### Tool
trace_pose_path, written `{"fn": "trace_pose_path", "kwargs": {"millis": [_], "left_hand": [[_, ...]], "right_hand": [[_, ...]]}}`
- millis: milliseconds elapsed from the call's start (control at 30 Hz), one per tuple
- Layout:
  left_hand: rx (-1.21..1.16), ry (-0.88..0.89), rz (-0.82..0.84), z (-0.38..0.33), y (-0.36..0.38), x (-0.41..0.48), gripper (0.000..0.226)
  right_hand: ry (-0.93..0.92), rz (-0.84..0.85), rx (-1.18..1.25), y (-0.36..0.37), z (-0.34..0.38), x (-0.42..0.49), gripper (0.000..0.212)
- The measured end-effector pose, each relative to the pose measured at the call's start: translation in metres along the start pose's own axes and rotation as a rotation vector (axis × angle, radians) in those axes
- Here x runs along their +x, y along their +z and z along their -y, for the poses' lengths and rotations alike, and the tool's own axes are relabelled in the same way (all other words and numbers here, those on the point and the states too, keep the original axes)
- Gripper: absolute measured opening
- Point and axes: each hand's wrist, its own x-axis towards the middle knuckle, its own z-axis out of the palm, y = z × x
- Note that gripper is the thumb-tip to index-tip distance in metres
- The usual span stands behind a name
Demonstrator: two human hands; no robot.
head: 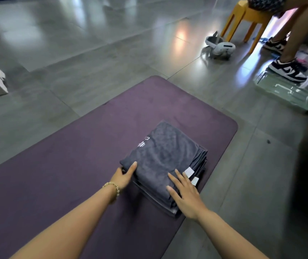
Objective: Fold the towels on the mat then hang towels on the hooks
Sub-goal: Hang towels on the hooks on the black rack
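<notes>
Two hands on the folded towel stack (164,156), right-centre on the purple mat (74,146). L hand (124,177) grips its near-left corner, thumb on top. R hand (185,193) lies flat, fingers spread, holding nothing, prob. steadying & squaring it before hanging.

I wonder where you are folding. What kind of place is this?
Probably an indoor workroom or studio: a shiny grey tiled floor, a purple mat holding folded towels, and a headset lying beside a yellow stool.
</notes>
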Motion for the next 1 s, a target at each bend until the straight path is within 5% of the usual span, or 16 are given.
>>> {"fn": "trace_pose_path", "kwargs": {"millis": [133,200,300,433,500,600,767,900,1000], "left_hand": [[0.001,0.23,-0.28,-0.006,0.012,-0.002,0.045],[-0.051,0.287,-0.287,-0.011,0.022,-0.009,0.04],[-0.287,0.131,-0.158,-0.018,0.04,-0.017,0.064],[-0.426,-0.114,-0.219,-0.043,0.047,-0.016,0.065],[-0.552,-0.099,-0.222,-0.064,0.044,-0.026,0.07],[-0.664,0.048,-0.206,-0.1,0.014,-0.069,0.047],[-0.455,0.291,-0.278,-0.143,-0.088,-0.17,0.033],[-0.264,0.446,-0.262,-0.17,-0.183,-0.263,0.02],[-0.152,0.495,-0.271,-0.198,-0.254,-0.347,0.013]], "right_hand": [[0.014,0.017,0.025,-0.001,-0.001,0.003,0.061],[0.021,0.028,0.028,-0.004,0.001,0.002,0.053],[0.042,0.06,0.074,-0.01,0.007,-0.003,0.051],[0.03,0.071,0.162,-0.022,0.021,-0.011,0.053],[0.009,-0.006,0.295,-0.034,0.034,-0.02,0.054],[-0.042,-0.149,0.448,-0.063,0.073,-0.039,0.054],[-0.114,-0.21,0.802,-0.116,0.184,-0.078,0.056],[-0.234,-0.009,0.719,-0.149,0.298,-0.131,0.06],[-0.319,0.193,0.591,-0.178,0.39,-0.183,0.033]]}}
